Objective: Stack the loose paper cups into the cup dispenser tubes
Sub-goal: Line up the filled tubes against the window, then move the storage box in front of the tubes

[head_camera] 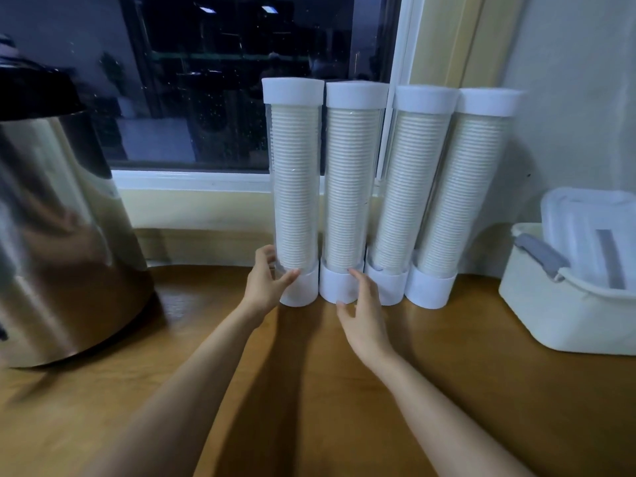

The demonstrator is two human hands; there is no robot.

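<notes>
Several clear cup dispenser tubes with white caps and white bases stand in a row on the wooden counter against the window, each packed with stacked paper cups. My left hand [266, 282] grips the bottom of the leftmost tube [294, 187], thumb in front and fingers behind. My right hand [364, 315] hovers with relaxed, straight fingers just in front of the white base of the second tube [351, 187]; its fingertips seem to touch that base. The third tube [409, 187] and the fourth tube [461, 187] lean slightly to the right. No loose cups are in view.
A large steel urn [58, 228] with a black lid fills the left side of the wooden counter [309, 390]. A white bin [568, 304] holding a lidded plastic container sits at the right. A dark window is behind the tubes.
</notes>
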